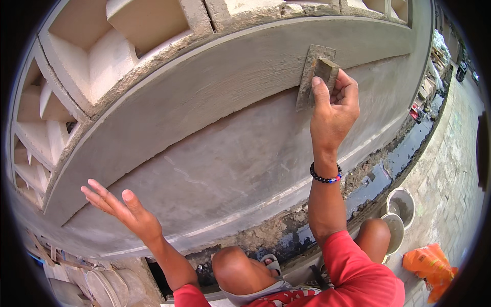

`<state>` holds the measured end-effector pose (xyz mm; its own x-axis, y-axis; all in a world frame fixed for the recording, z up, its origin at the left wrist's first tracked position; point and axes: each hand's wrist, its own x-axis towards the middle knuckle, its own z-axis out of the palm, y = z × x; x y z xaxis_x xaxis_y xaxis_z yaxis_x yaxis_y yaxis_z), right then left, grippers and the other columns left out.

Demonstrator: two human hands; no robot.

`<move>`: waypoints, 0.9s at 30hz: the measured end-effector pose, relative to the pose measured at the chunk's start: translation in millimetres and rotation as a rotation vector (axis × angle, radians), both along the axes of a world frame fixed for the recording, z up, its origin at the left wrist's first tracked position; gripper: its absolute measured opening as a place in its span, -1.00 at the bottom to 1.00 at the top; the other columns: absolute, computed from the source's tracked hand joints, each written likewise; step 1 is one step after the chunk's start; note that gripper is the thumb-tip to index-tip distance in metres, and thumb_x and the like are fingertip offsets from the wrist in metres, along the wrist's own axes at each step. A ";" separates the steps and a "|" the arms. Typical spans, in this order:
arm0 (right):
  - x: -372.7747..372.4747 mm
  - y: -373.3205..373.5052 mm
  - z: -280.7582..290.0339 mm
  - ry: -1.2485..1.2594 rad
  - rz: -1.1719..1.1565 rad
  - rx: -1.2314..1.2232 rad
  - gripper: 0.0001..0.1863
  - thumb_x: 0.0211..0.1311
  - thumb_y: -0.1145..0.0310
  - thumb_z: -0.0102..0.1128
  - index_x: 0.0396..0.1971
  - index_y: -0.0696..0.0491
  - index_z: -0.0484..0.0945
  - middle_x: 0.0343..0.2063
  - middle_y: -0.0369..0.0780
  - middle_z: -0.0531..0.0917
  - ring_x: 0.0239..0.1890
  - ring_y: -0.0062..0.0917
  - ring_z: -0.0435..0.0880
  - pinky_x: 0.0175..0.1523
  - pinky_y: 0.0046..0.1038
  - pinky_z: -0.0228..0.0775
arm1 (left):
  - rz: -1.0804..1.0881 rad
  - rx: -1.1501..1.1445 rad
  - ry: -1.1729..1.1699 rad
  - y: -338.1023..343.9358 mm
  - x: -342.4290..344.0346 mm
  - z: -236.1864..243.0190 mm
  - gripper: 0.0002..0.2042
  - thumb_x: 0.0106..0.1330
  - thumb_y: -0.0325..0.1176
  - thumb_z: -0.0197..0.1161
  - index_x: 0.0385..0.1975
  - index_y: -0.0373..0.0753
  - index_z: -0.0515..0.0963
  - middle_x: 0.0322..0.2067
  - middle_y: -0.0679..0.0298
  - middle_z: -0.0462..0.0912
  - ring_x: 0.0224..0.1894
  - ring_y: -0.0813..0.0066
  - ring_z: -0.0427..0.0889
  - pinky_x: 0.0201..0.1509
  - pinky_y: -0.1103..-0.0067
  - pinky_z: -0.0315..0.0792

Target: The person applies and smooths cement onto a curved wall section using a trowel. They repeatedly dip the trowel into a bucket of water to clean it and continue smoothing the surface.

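My right hand [332,110] grips the block handle of a flat plastering trowel [309,77], whose plate lies against the grey plastered upper band [230,66] of a wall, at its right half. Below that band runs a ragged horizontal edge above a smoother grey lower face [215,169]. My left hand [115,207] is raised open at the lower left, fingers apart and holding nothing, in front of the wall; whether it touches the surface I cannot tell.
Pale concrete openwork blocks [123,56] top the wall. A drain [388,169] with dark water runs along its foot. Two buckets [401,207] and an orange sack [429,266] stand or lie on the paving [455,163] at right; more round containers [107,286] sit lower left.
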<state>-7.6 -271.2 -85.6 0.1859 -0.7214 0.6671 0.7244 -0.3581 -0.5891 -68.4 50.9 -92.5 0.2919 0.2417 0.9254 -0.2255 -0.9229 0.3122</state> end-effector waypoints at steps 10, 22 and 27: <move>-35.9 56.7 -37.1 -0.049 0.734 0.134 -0.56 0.17 0.52 0.24 0.04 0.23 0.34 -0.14 -0.15 0.59 -0.11 -0.41 0.60 0.06 -0.41 0.43 | 0.115 0.055 0.112 12.3 13.5 -3.1 -0.30 0.45 0.20 -0.37 0.44 -0.16 -0.06 0.46 0.04 -0.21 0.50 0.13 -0.28 0.48 0.16 -0.38; 10.1 -8.8 -28.0 -0.372 0.959 0.681 -0.65 0.37 0.23 0.11 0.03 0.02 0.29 0.01 -0.26 0.51 0.04 -0.53 0.44 0.11 -0.27 0.22 | 0.112 0.086 0.179 14.8 13.9 -3.6 -0.25 0.43 0.22 -0.32 0.45 -0.20 -0.13 0.46 0.01 -0.28 0.50 0.08 -0.33 0.49 0.18 -0.37; -0.5 42.2 -24.2 -0.364 1.000 0.727 -0.66 0.36 0.26 0.14 0.00 0.03 0.27 -0.01 -0.23 0.50 0.04 -0.51 0.43 0.11 -0.23 0.23 | 0.078 0.061 0.184 12.7 12.6 -4.3 -0.27 0.45 0.20 -0.29 0.45 -0.19 -0.15 0.46 0.02 -0.30 0.50 0.09 -0.33 0.49 0.23 -0.37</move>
